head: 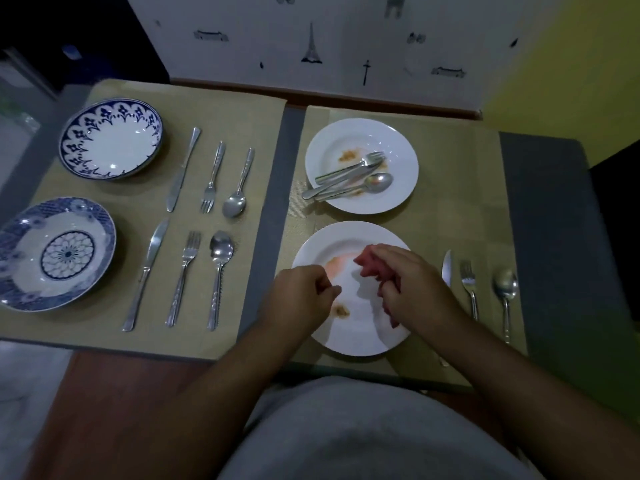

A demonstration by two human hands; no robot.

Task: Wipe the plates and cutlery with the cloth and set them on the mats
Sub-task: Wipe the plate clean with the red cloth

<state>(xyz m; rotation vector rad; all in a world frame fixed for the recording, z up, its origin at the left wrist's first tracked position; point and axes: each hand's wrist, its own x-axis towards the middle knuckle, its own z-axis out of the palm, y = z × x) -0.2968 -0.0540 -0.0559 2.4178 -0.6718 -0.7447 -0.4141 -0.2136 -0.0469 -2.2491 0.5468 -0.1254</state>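
Observation:
A white plate [349,336] with brown and orange smears lies on the right mat [460,202] in front of me. My right hand [412,285] grips a bunched red cloth [369,263] over that plate. My left hand [304,294] is curled at the plate's left rim, fingertips pinched together; whether it holds the rim I cannot tell. Beyond it a second white plate [398,188] carries food smears and a fork, knife and spoon [349,180]. Right of the near plate lie a knife [447,268], a fork [469,285] and a spoon [505,289].
The left mat [263,140] holds two blue-patterned plates [110,138] [55,252] and two rows of knife, fork and spoon [211,174] [183,275]. A grey strip of table [550,237] runs along the right edge. A wall stands behind the table.

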